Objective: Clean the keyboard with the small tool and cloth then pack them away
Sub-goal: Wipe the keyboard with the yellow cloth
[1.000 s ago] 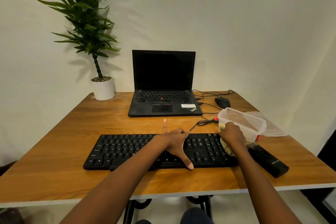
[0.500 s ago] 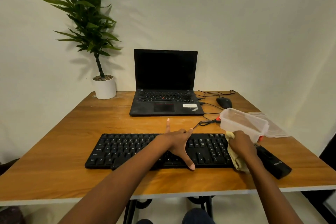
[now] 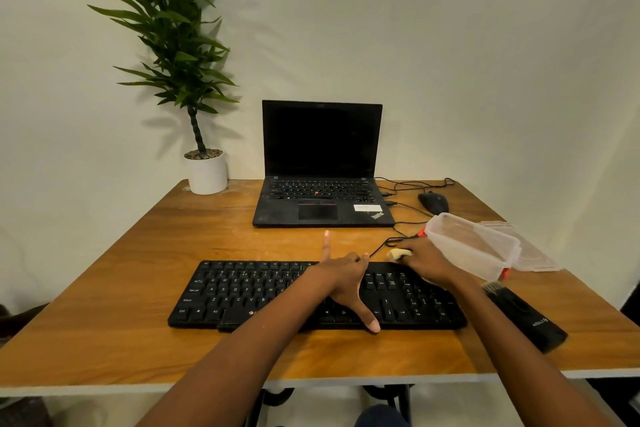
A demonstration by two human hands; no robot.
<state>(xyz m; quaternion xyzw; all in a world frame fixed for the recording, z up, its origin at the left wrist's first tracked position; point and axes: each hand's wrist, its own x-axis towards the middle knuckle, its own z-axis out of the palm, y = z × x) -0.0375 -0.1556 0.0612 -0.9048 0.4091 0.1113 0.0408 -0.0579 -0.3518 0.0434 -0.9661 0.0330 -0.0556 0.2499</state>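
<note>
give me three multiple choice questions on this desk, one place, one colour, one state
1. Where does the black brush tool lie? A on the floor; B on the wooden table, right of the black keyboard; C on a shelf.
2. What colour is the small crumpled cloth that the right hand grips? A yellow; B blue; C red.
3. The black laptop is: A shut; B open, screen dark; C open, screen lit.
B: it lies beside the keyboard's right end. A: a yellow fold shows. B: lid up, screen black.
</note>
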